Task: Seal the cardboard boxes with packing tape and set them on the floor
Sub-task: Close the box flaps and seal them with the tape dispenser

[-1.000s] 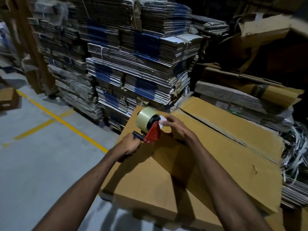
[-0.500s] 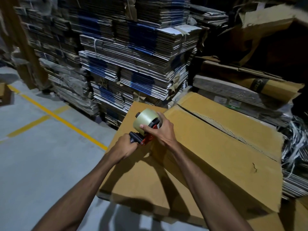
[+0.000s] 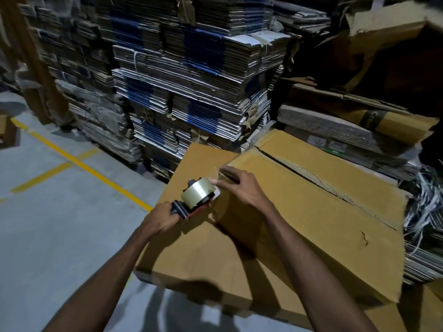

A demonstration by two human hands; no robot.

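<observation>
The left hand (image 3: 163,220) is gripping the tape dispenser (image 3: 194,200) handle; the right hand (image 3: 242,188) is pinching the tape end over the cardboard box (image 3: 311,212).

Tan-brown cardboard box (image 3: 299,212) at centre right, with a dark dotted seam. Pale yellowish-clear tape roll (image 3: 197,191) on a red-and-black dispenser (image 3: 189,212), centre. Grey floor (image 3: 48,224) at left, crossed by yellow lines (image 3: 91,168). Upper-centre cardboard stacks (image 3: 191,80) banded brown, white and blue.
</observation>
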